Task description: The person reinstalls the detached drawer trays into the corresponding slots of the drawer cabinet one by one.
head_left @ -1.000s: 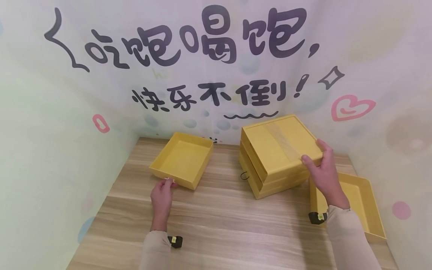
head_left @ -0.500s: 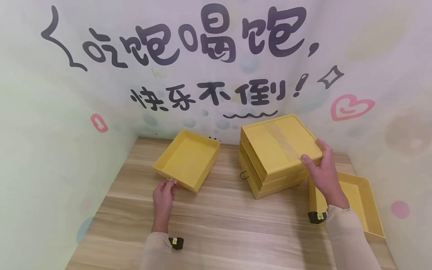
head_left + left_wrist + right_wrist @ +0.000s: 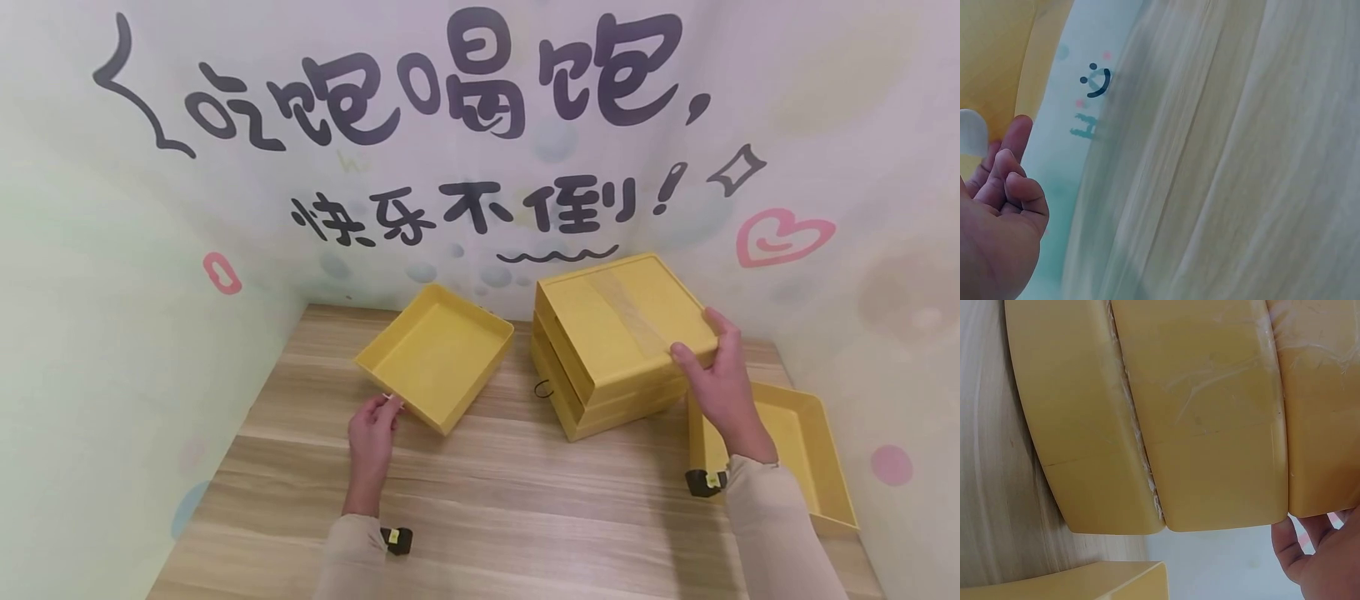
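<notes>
In the head view my left hand point(image 3: 371, 442) pinches a small white pull point(image 3: 972, 132) at the front edge of a shallow yellow drawer point(image 3: 442, 362). That drawer is tilted above the table, its open side up and nothing in it. My right hand point(image 3: 716, 383) grips the near right corner of a yellow drawer cabinet point(image 3: 630, 325), thumb on top and fingers over the side. Gaps show in the cabinet's left face, and a thin dark loop point(image 3: 543, 389) sticks out low there. Clear tape crosses the stacked sections in the right wrist view.
A second yellow drawer point(image 3: 798, 450) lies right of the cabinet, partly behind my right forearm. The wood-grain table point(image 3: 487, 508) meets a printed white backdrop point(image 3: 420, 275) at the back and both sides.
My left hand has moved to the right with the yellow drawer, bringing it nearer the cabinet and turning it somewhat. My right hand and the cabinet have stayed in place.
</notes>
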The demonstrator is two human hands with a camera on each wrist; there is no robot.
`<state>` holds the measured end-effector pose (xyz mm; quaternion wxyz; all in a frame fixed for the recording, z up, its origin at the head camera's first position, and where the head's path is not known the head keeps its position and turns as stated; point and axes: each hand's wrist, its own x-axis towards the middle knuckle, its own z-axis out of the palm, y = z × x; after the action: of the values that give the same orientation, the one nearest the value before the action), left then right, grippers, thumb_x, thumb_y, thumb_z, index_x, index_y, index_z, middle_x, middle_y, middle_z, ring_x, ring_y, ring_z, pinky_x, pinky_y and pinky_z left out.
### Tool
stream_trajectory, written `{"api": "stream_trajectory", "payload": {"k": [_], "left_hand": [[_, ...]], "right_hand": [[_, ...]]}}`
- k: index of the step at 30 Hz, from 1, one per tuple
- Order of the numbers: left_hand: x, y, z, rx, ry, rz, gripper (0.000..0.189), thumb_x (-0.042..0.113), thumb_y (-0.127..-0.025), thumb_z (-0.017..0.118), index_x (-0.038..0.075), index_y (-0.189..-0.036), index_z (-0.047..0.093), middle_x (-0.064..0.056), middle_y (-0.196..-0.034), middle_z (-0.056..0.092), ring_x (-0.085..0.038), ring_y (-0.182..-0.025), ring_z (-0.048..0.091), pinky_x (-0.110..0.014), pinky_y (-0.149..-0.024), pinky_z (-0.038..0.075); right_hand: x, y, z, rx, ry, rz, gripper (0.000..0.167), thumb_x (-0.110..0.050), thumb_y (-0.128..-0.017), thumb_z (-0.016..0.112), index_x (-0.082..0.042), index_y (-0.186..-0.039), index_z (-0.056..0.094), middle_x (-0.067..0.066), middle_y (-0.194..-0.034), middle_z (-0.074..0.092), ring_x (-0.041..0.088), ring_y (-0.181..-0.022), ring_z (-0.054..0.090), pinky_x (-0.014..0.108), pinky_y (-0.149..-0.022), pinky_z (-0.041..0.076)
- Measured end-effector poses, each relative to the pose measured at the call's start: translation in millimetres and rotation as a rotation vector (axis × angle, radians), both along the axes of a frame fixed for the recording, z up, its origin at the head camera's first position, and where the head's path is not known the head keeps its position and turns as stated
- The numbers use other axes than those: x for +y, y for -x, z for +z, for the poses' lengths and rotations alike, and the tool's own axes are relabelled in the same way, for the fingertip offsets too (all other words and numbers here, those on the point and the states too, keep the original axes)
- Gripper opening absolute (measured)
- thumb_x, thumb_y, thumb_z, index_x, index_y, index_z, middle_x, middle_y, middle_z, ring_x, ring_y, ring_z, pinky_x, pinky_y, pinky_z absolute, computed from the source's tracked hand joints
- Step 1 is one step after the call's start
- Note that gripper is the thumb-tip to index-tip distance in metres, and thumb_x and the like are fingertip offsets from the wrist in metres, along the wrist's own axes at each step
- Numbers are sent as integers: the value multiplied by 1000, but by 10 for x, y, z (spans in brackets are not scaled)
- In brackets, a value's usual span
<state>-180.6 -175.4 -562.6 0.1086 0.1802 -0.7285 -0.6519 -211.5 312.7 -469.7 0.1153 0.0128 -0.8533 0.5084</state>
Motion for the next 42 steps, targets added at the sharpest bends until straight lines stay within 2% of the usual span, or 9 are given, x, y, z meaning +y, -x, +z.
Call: {"api": "stream_trajectory", "payload": {"k": [3,9,12,16,21,25,28,32,42], "left_hand": [[37,-5,6,21,-8,-5,21,24,-98,67,3,-93,66,-6,-82,75,-17,-69,61,-22,-61,46],[92,-16,40,42,-27,-33,18,19,-97,67,2,-91,64,2,-76,74,-14,-67,61,-24,-63,49],[113,-16,63,43,-33,-50,17,18,-97,67,1,-93,65,2,-77,74,-13,-68,61,-23,-65,49],[123,-7,68,27,-33,-67,15,14,-97,66,0,-93,66,-6,-81,73,-14,-68,60,-24,-65,50],[139,2,51,17,-21,-74,15,14,-97,66,-1,-91,65,-7,-79,73,-13,-66,57,-25,-64,48],[169,-16,38,50,3,-74,18,18,-95,67,1,-89,65,-15,-82,73,-12,-66,56,-25,-64,48],[179,-10,33,44,10,-81,18,19,-95,67,3,-88,65,-20,-85,71,-12,-66,56,-25,-64,47],[183,3,34,39,5,-89,19,19,-96,67,2,-88,64,-14,-82,72,-10,-66,56,-24,-63,46],[187,3,66,30,-36,-116,14,16,-96,66,3,-90,64,-4,-77,72,-12,-66,56,-26,-64,48]], "right_hand": [[-11,-8,16,-7,2,-3,79,-30,-102,60,-17,-163,11,20,-164,19,31,-142,29,16,-112,23],[-12,-12,26,-18,4,-2,79,-32,-102,59,-18,-163,10,19,-166,17,33,-144,26,22,-117,21],[-7,-8,22,-14,12,1,79,-31,-102,59,-17,-163,10,19,-167,16,33,-146,24,31,-122,19],[2,-5,11,-5,17,3,80,-29,-102,60,-16,-163,11,19,-168,14,33,-149,21,44,-125,16],[-1,-5,0,4,18,3,79,-31,-102,60,-16,-163,12,18,-168,14,33,-150,19,51,-124,15],[-8,-6,4,0,11,-2,79,-31,-102,60,-16,-163,12,18,-167,16,32,-148,23,34,-123,19],[-5,0,8,-9,12,-5,79,-30,-102,60,-17,-163,11,18,-166,17,31,-147,24,28,-121,19],[-1,5,11,-10,24,-4,80,-30,-102,60,-16,-163,11,19,-166,17,31,-148,23,40,-125,17],[-7,4,17,-1,25,8,79,-31,-102,59,-16,-163,11,18,-168,14,33,-149,21,49,-125,15]]}}
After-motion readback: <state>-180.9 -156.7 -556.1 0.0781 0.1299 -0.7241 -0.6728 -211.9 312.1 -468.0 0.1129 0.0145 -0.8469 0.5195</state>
